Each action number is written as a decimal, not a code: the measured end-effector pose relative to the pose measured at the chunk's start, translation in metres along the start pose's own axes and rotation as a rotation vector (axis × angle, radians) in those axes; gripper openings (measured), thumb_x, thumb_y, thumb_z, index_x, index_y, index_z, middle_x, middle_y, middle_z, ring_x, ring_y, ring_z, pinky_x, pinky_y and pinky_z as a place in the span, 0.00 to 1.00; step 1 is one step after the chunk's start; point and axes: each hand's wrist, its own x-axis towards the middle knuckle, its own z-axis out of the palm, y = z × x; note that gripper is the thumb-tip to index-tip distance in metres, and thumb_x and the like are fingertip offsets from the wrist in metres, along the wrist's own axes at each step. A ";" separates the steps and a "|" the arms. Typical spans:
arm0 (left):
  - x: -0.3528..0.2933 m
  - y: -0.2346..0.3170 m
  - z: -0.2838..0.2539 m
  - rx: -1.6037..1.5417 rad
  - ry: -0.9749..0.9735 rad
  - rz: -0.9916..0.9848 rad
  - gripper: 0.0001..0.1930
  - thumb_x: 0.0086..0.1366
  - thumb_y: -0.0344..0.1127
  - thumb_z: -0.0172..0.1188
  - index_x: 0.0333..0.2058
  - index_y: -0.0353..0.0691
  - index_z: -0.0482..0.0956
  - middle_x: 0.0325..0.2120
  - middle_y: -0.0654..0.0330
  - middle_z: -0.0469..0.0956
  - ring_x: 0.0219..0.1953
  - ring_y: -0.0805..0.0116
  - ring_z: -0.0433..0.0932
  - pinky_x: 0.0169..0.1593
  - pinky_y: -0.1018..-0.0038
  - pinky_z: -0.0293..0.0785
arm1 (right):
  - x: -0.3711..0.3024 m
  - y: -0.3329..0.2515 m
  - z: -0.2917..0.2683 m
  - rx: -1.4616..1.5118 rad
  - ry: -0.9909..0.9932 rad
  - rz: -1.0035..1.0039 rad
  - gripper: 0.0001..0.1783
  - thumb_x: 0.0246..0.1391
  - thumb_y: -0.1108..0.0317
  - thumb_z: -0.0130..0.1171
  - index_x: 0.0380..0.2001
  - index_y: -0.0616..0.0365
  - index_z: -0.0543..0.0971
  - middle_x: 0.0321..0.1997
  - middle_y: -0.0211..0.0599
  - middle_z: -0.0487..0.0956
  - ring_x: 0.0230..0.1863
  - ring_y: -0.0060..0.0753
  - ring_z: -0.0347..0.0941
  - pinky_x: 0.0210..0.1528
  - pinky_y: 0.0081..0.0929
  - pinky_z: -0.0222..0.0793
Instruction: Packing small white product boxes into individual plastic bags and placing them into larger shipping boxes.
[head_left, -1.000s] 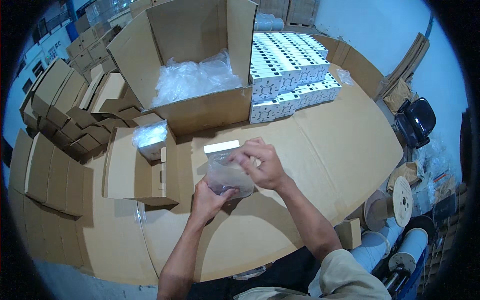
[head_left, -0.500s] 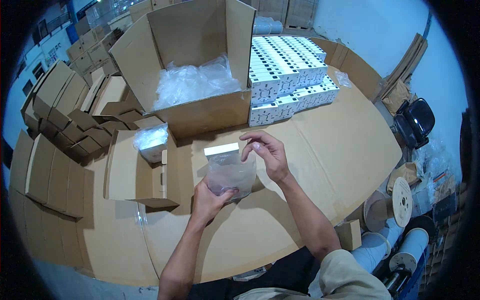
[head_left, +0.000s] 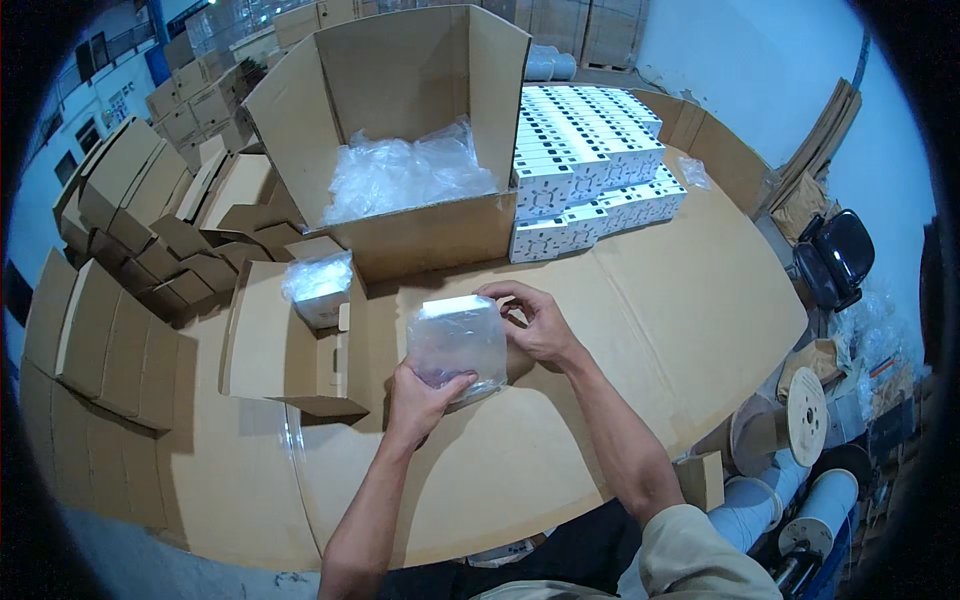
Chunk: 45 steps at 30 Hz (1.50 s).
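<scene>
A small white box sits inside a clear plastic bag (head_left: 457,345), held over the cardboard-covered table. My left hand (head_left: 418,400) grips the bagged box at its lower left, thumb across the front. At the upper right corner of the bag, my right hand (head_left: 535,322) has its fingers curled in a pinch on the plastic edge. The bag's film reaches over the white top of the box. Left of my hands stands an open brown carton (head_left: 262,345), with one white box in a plastic bag (head_left: 322,290) inside it.
Behind is a large open carton (head_left: 440,235) full of clear plastic bags (head_left: 410,175). White printed boxes (head_left: 570,180) are stacked to its right. Folded brown cartons (head_left: 110,350) line the left side. Reels (head_left: 800,415) and a black chair (head_left: 835,250) stand beyond the table's right edge.
The bag has come up over the top of the white box, which stuck out before. My right hand has moved down and in, from open fingers above to a pinch at the bag's edge.
</scene>
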 end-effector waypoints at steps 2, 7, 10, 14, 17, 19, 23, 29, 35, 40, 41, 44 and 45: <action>0.000 0.000 0.000 0.015 -0.006 0.014 0.23 0.52 0.30 0.77 0.46 0.32 0.80 0.41 0.57 0.84 0.44 0.69 0.82 0.51 0.70 0.77 | 0.002 0.005 0.001 -0.005 0.039 0.010 0.19 0.55 0.76 0.63 0.51 0.55 0.81 0.50 0.29 0.82 0.49 0.22 0.76 0.50 0.24 0.72; 0.000 0.002 -0.001 0.049 -0.025 -0.025 0.22 0.52 0.30 0.76 0.46 0.35 0.79 0.41 0.57 0.84 0.44 0.68 0.82 0.51 0.70 0.78 | 0.003 0.010 0.005 0.087 0.130 0.052 0.17 0.57 0.77 0.64 0.50 0.58 0.80 0.44 0.30 0.81 0.46 0.20 0.76 0.45 0.21 0.75; -0.001 0.003 0.000 0.084 -0.014 -0.041 0.23 0.52 0.30 0.76 0.46 0.35 0.79 0.41 0.57 0.84 0.44 0.68 0.82 0.50 0.69 0.78 | 0.006 0.011 0.002 0.166 0.247 0.032 0.17 0.57 0.78 0.64 0.50 0.61 0.78 0.41 0.31 0.79 0.44 0.20 0.76 0.41 0.19 0.77; 0.001 -0.002 0.000 0.068 -0.059 -0.017 0.24 0.52 0.30 0.76 0.47 0.34 0.78 0.41 0.56 0.84 0.44 0.68 0.82 0.50 0.69 0.78 | 0.009 0.009 -0.005 0.315 0.379 -0.070 0.16 0.58 0.81 0.62 0.48 0.64 0.72 0.44 0.37 0.76 0.45 0.27 0.77 0.44 0.28 0.84; 0.000 -0.001 -0.001 0.103 -0.084 -0.053 0.25 0.52 0.31 0.77 0.48 0.33 0.78 0.42 0.55 0.84 0.45 0.67 0.83 0.51 0.69 0.78 | 0.008 -0.001 -0.005 0.447 0.454 -0.076 0.14 0.58 0.82 0.60 0.45 0.64 0.69 0.46 0.40 0.74 0.48 0.33 0.78 0.48 0.36 0.86; -0.001 0.000 0.000 0.105 -0.096 -0.024 0.26 0.52 0.32 0.77 0.49 0.33 0.78 0.42 0.54 0.84 0.44 0.66 0.83 0.51 0.69 0.78 | 0.008 -0.005 -0.004 0.640 0.447 -0.097 0.13 0.59 0.81 0.61 0.44 0.62 0.69 0.46 0.40 0.74 0.48 0.34 0.78 0.48 0.37 0.85; -0.001 0.000 -0.002 0.172 -0.085 -0.044 0.26 0.52 0.32 0.77 0.48 0.32 0.78 0.42 0.54 0.84 0.44 0.66 0.83 0.51 0.68 0.78 | 0.007 -0.007 -0.002 0.687 0.412 -0.109 0.12 0.59 0.81 0.61 0.43 0.63 0.69 0.46 0.40 0.74 0.48 0.36 0.78 0.49 0.40 0.85; 0.000 0.005 -0.002 0.177 -0.074 -0.031 0.25 0.52 0.32 0.77 0.47 0.31 0.79 0.42 0.54 0.84 0.44 0.64 0.83 0.52 0.67 0.78 | 0.006 0.002 -0.008 0.518 0.332 -0.100 0.10 0.59 0.78 0.63 0.41 0.62 0.72 0.41 0.37 0.78 0.46 0.30 0.78 0.50 0.32 0.81; 0.001 0.002 -0.005 0.170 -0.082 -0.065 0.26 0.51 0.33 0.77 0.48 0.32 0.79 0.43 0.54 0.84 0.46 0.64 0.82 0.53 0.67 0.77 | 0.004 0.007 -0.007 0.439 0.301 -0.094 0.09 0.58 0.77 0.64 0.39 0.61 0.74 0.39 0.33 0.79 0.41 0.22 0.76 0.45 0.22 0.75; 0.001 0.002 -0.004 0.205 -0.077 -0.050 0.27 0.52 0.33 0.77 0.49 0.32 0.78 0.44 0.53 0.84 0.46 0.64 0.82 0.53 0.67 0.77 | 0.003 0.003 -0.008 0.365 0.256 -0.094 0.09 0.58 0.76 0.64 0.39 0.61 0.74 0.39 0.34 0.79 0.42 0.23 0.75 0.49 0.25 0.73; 0.001 0.000 -0.005 0.206 -0.076 -0.050 0.27 0.52 0.33 0.77 0.49 0.32 0.78 0.44 0.53 0.84 0.46 0.64 0.82 0.53 0.67 0.77 | 0.003 0.002 -0.007 0.366 0.255 -0.095 0.09 0.58 0.76 0.64 0.39 0.61 0.74 0.39 0.34 0.79 0.42 0.23 0.75 0.49 0.25 0.73; 0.001 -0.004 -0.005 0.183 -0.071 -0.055 0.27 0.52 0.34 0.77 0.50 0.32 0.78 0.44 0.53 0.84 0.46 0.64 0.82 0.52 0.67 0.78 | 0.003 0.002 -0.006 0.373 0.197 -0.034 0.09 0.59 0.76 0.64 0.38 0.61 0.74 0.39 0.34 0.79 0.42 0.24 0.76 0.50 0.26 0.73; 0.001 -0.005 -0.005 0.183 -0.072 -0.029 0.27 0.52 0.34 0.77 0.50 0.32 0.78 0.44 0.53 0.84 0.46 0.64 0.82 0.52 0.67 0.78 | 0.004 0.003 -0.006 0.361 0.175 -0.005 0.09 0.59 0.75 0.64 0.38 0.61 0.74 0.39 0.35 0.79 0.42 0.24 0.75 0.51 0.27 0.73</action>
